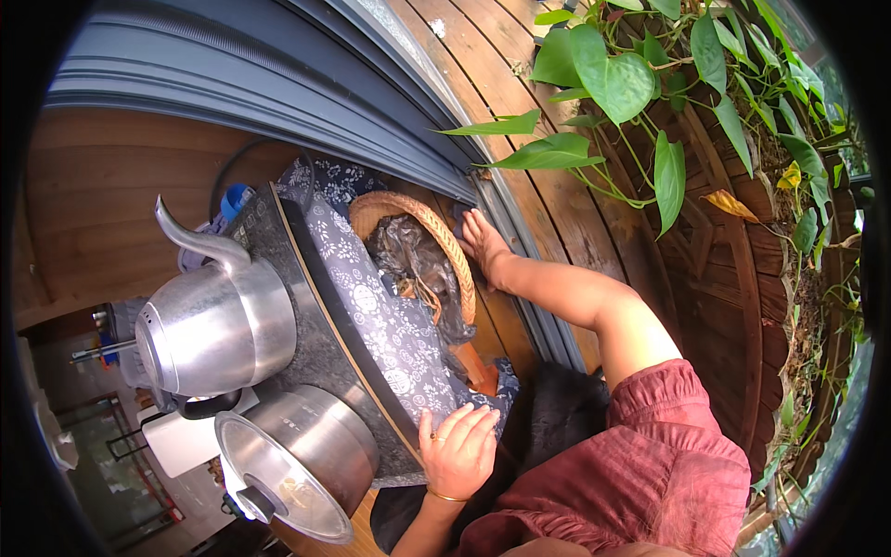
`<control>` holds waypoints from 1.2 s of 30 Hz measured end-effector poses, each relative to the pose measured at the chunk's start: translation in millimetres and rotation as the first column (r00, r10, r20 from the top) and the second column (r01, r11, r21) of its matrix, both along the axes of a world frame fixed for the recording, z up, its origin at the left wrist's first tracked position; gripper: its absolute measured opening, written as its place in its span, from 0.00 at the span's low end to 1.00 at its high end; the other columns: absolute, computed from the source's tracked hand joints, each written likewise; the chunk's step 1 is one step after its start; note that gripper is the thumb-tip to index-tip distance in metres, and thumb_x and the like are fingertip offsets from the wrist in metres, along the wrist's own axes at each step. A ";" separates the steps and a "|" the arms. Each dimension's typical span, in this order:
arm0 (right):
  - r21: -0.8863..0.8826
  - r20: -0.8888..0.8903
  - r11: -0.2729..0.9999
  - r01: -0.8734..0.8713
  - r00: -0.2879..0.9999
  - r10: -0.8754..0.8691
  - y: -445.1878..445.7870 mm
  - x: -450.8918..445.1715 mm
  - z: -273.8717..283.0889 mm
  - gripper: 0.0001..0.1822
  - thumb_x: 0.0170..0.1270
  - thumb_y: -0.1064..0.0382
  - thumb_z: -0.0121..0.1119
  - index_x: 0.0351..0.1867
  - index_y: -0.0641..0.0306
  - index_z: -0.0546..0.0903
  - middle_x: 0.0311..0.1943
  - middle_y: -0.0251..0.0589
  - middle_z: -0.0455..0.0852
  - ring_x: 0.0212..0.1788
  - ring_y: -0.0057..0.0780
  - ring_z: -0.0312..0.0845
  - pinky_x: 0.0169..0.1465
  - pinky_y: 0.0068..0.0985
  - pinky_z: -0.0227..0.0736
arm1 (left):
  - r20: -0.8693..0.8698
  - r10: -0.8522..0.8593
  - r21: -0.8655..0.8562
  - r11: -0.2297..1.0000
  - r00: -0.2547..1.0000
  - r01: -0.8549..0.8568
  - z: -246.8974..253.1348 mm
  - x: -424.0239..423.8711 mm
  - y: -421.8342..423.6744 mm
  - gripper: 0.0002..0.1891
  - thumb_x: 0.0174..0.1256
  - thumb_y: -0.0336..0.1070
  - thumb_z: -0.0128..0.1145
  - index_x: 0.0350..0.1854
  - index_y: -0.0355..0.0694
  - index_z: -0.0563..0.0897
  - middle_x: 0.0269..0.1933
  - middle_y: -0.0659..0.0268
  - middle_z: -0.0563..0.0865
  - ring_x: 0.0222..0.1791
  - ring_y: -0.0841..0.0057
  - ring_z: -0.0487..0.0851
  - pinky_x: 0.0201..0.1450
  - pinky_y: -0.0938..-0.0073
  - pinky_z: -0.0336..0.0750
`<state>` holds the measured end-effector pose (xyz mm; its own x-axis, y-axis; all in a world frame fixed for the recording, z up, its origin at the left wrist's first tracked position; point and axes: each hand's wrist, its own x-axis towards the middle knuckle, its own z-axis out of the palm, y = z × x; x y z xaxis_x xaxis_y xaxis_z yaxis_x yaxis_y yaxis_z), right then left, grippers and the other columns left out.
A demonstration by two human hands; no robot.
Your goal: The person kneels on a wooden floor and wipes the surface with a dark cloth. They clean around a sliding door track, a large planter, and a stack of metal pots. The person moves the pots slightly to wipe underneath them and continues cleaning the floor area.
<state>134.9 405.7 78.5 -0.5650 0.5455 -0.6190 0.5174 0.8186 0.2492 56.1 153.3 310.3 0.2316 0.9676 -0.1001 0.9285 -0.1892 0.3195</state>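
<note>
My left hand (458,447), with a ring and a thin bangle, rests at the near corner of a dark stone-look tabletop (317,341). Its fingers lie slightly apart against a blue-and-white patterned cloth (369,292) hanging along the side. My right hand (486,245) reaches down beside the sliding-door track (518,257); something dark is by its fingertips, and whether it grips that is unclear. Between the hands, a woven basket (463,268) with a braided rim leans on its side. A crumpled dark plastic bag (418,257) fills it.
A steel gooseneck kettle (223,327) and a steel pot (320,432) with a tilted glass lid (282,480) stand on the tabletop. Grey door frames (278,90) run alongside. Outside are wooden deck boards (515,69) and a trailing leafy plant (612,76). An orange-brown block (477,369) lies below the basket.
</note>
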 end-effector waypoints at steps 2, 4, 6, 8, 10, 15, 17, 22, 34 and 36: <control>0.009 -0.041 0.998 0.060 0.997 -0.059 9.5 2.2 -12.5 0.70 0.43 0.17 0.61 0.81 0.50 0.42 0.81 0.47 0.37 0.82 0.49 0.25 0.78 0.52 0.18 | -0.002 0.005 -0.001 1.000 1.000 -0.005 0.3 0.2 -0.7 0.12 0.57 0.34 0.65 0.44 0.51 0.89 0.47 0.74 0.89 0.53 0.73 0.84 0.76 0.47 0.49; 0.018 -0.143 0.989 0.144 0.980 -0.140 10.6 0.3 -24.5 0.73 0.38 0.18 0.65 0.81 0.54 0.46 0.81 0.50 0.43 0.82 0.49 0.29 0.80 0.49 0.22 | 0.001 -0.001 -0.002 1.000 1.000 0.001 0.5 1.2 -0.5 0.12 0.57 0.34 0.65 0.44 0.51 0.89 0.47 0.74 0.88 0.53 0.74 0.84 0.76 0.47 0.50; 0.043 -0.164 0.988 0.151 0.976 -0.142 7.2 -3.8 -26.9 0.73 0.36 0.19 0.67 0.80 0.57 0.49 0.79 0.51 0.50 0.81 0.50 0.37 0.80 0.49 0.26 | 0.000 -0.006 0.002 1.000 1.000 0.006 0.3 1.5 -0.6 0.12 0.57 0.34 0.65 0.44 0.50 0.89 0.47 0.74 0.88 0.53 0.74 0.84 0.76 0.48 0.50; 0.129 -0.268 0.989 0.077 0.963 -0.040 3.0 -1.2 -25.6 0.64 0.35 0.23 0.71 0.72 0.61 0.66 0.69 0.49 0.69 0.74 0.48 0.57 0.79 0.47 0.39 | -0.007 -0.010 0.009 1.000 1.000 0.010 -0.9 -1.0 -3.0 0.11 0.57 0.34 0.65 0.44 0.50 0.89 0.46 0.75 0.88 0.53 0.74 0.84 0.76 0.48 0.50; 0.132 -0.378 0.991 0.003 0.925 0.048 -5.8 6.2 -31.7 0.35 0.56 0.41 0.60 0.62 0.58 0.77 0.61 0.42 0.77 0.69 0.41 0.65 0.74 0.41 0.49 | 0.003 -0.007 0.001 1.000 1.000 0.007 1.3 -2.0 -3.6 0.11 0.57 0.34 0.65 0.44 0.50 0.89 0.46 0.75 0.88 0.53 0.74 0.83 0.75 0.48 0.51; 0.078 -0.554 0.995 -0.057 0.828 0.091 -32.9 16.6 -58.3 0.11 0.65 0.60 0.54 0.40 0.52 0.88 0.45 0.32 0.87 0.53 0.28 0.79 0.57 0.27 0.67 | 0.055 -0.011 0.041 0.999 0.998 0.009 0.9 -3.3 -4.3 0.11 0.57 0.33 0.66 0.43 0.51 0.89 0.46 0.75 0.88 0.53 0.75 0.83 0.75 0.48 0.53; 0.128 -0.631 0.992 -0.012 0.771 0.091 -26.6 34.1 -62.0 0.10 0.64 0.60 0.55 0.35 0.51 0.89 0.39 0.33 0.89 0.47 0.32 0.83 0.50 0.28 0.72 | 0.094 -0.016 0.057 0.998 0.995 0.011 -2.8 -3.9 -3.2 0.11 0.57 0.33 0.66 0.43 0.51 0.89 0.46 0.75 0.89 0.53 0.75 0.83 0.74 0.48 0.54; 0.095 -0.462 0.940 0.327 0.851 -0.249 55.4 185.4 -22.4 0.12 0.63 0.57 0.60 0.47 0.48 0.84 0.37 0.38 0.89 0.44 0.37 0.86 0.40 0.36 0.77 | 0.111 0.039 0.070 0.996 0.993 -0.047 -2.5 -1.2 -3.1 0.11 0.57 0.33 0.66 0.43 0.50 0.89 0.44 0.74 0.89 0.51 0.75 0.84 0.74 0.49 0.55; 0.107 -0.446 0.865 0.490 0.801 -0.399 -7.1 104.2 8.9 0.18 0.68 0.59 0.50 0.58 0.52 0.77 0.60 0.44 0.74 0.70 0.47 0.62 0.68 0.51 0.56 | 0.064 0.038 0.063 0.997 0.997 -0.042 -4.9 -0.5 -1.7 0.10 0.59 0.36 0.65 0.44 0.50 0.88 0.44 0.74 0.89 0.50 0.76 0.84 0.74 0.50 0.54; 0.081 0.012 0.919 0.386 0.921 -0.389 -20.0 83.9 12.0 0.24 0.73 0.52 0.46 0.67 0.54 0.75 0.77 0.45 0.59 0.82 0.44 0.36 0.76 0.64 0.24 | 0.074 0.033 0.057 0.998 0.997 -0.037 -5.5 0.0 -2.3 0.10 0.59 0.37 0.65 0.44 0.50 0.88 0.44 0.75 0.89 0.50 0.76 0.84 0.74 0.50 0.54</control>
